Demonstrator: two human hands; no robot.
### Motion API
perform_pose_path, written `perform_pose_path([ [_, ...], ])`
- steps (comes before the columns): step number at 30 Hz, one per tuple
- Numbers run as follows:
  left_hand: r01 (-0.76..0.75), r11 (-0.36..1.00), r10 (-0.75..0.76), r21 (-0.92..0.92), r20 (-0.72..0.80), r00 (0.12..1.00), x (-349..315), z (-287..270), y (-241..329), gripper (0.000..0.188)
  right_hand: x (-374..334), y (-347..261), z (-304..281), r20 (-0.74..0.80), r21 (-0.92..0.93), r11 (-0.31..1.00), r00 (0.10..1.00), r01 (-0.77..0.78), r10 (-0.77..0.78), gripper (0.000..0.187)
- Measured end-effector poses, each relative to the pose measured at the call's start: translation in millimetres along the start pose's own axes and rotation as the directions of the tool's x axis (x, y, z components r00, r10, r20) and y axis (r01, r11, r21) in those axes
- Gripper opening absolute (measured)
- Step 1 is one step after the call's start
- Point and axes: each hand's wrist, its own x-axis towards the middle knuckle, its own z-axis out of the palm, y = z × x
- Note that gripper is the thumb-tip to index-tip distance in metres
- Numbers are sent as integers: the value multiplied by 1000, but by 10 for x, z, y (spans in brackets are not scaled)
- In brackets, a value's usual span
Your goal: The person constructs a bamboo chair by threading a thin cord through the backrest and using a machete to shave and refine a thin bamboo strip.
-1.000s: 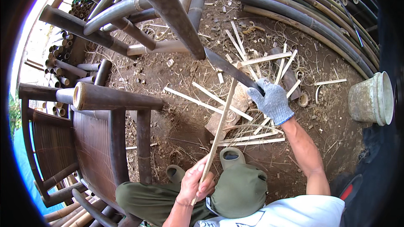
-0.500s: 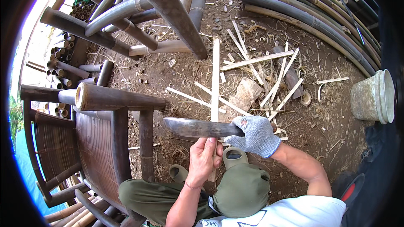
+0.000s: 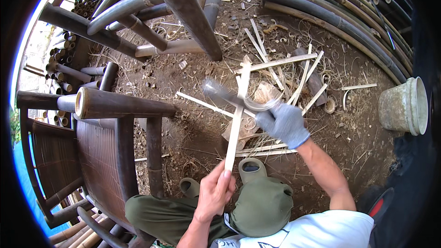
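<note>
My bare left hand point(image 3: 216, 192) is closed round the lower end of a pale bamboo strip point(image 3: 234, 140), which points up and away from me. In a grey knit glove, my right hand point(image 3: 288, 126) grips the handle of a machete point(image 3: 219, 93). The blade is smeared by motion and lies across the upper part of the strip. A thin curl of shaving point(image 3: 257, 106) shows between the blade and the glove. Beneath them on the ground is a light brown wood block point(image 3: 243, 136), partly covered by the strip.
Cut bamboo strips point(image 3: 307, 78) and shavings litter the dirt floor ahead. Long bamboo poles point(image 3: 317, 11) are stacked at the far right, with a dirty white bucket point(image 3: 398, 106) nearer. A dark bamboo chair point(image 3: 98, 147) stands at left, and a bamboo frame point(image 3: 186, 14) beyond it.
The machete and my right hand have moved forward, up along the strip. My left hand has moved slightly down toward me, and the strip now leans more. A curled shaving has appeared by the blade.
</note>
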Motion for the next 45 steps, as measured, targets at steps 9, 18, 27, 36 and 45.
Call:
perform_pose_path([
  [9, 80, 997, -80, -17, -28, 996, -127, -96, -185, 37, -99, -138, -122, 207, 145, 989, 978, -3, -27, 57],
  [18, 166, 985, -164, 53, -32, 986, 37, -127, -119, 32, -123, 307, -7, 512, 381, 751, 799, -540, 315, 58],
  [27, -199, 943, 175, -266, -112, 978, 408, -737, 426, 37, -1525, 376, 11, 577, -151, 673, 488, -724, 655, 38],
  [36, -480, 792, 593, 377, -290, 751, 855, -626, 644, 28, -1580, 50, -461, 805, 153, 244, 264, -958, 532, 60],
  [45, -478, 776, 553, 410, -79, 830, 1112, -82, 486, 31, -1560, 26, -56, 405, 444, 369, 551, -816, 730, 53],
])
